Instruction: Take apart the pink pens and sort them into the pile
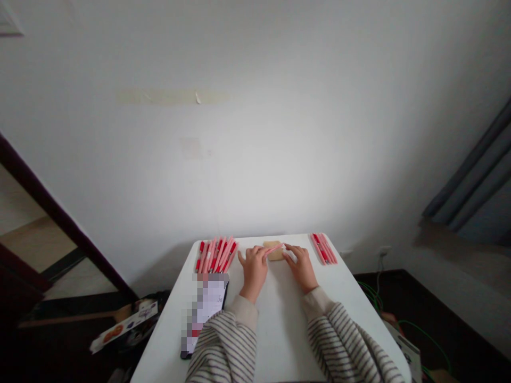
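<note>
My left hand (255, 268) is closed around a slim pink pen (274, 248), which slants up toward the right. Close to the pen's far end are the thumb and index finger of my right hand (298, 264), bent toward each other. Something small and whitish shows at those fingertips, too small to name. Below the pen lies a tan, rounded piece (275, 255) on the white table (279, 330), partly covered by the hands. Several pink and red pens (215, 255) lie side by side at the table's back left. A smaller group of similar pens (323, 249) lies at the back right.
A phone (207, 314) with its screen lit lies on the table left of my left forearm, partly blurred out. The table's back edge meets a pale wall (271, 133). Green cables (371, 292) run along the floor to the right, below a dark curtain (475, 181).
</note>
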Motion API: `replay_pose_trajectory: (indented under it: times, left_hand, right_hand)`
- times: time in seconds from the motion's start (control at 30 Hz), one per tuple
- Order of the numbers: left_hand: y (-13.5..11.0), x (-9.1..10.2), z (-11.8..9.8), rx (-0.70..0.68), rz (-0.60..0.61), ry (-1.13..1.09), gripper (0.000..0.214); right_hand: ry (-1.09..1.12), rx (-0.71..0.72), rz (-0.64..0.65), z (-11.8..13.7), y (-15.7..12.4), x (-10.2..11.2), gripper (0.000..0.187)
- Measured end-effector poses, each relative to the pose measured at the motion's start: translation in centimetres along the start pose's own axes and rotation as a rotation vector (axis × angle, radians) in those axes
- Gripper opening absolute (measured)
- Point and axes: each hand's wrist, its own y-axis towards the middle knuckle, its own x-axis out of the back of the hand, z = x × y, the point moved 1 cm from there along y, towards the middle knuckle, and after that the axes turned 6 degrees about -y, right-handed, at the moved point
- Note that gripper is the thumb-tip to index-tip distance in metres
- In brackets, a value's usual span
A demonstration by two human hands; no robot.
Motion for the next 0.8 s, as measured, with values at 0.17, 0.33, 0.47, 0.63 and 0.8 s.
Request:
replay_pose_trajectory:
  times: [0.17,0.33,0.47,0.63,0.8]
  left_hand:
    - [-0.2,0.0,-0.5,-0.018,0.047,-0.032,0.032]
    - [-0.4,-0.4,-0.7,-0.046,0.076,-0.075,0.030]
    - [-0.4,-0.6,-0.6,-0.050,0.054,-0.084,0.027]
    - [-0.2,-0.6,-0.2,-0.002,0.036,-0.080,0.023]
    - [-0.3,-0.8,0.5,0.071,-0.009,-0.077,0.021]
  right_hand:
    - [0.073,-0.073,-0.045,-0.5,0.0,0.0,0.047]
    - [0.090,-0.067,0.035,-0.4,0.1,0.1,0.036]
    - [0.094,-0.076,0.009,-0.4,0.2,0.4,0.032]
    - [0.113,-0.118,-0.039,-1.1,0.3,0.6,0.032]
    - [0.137,-0.169,-0.069,-2.4,0.5,0.9,0.034]
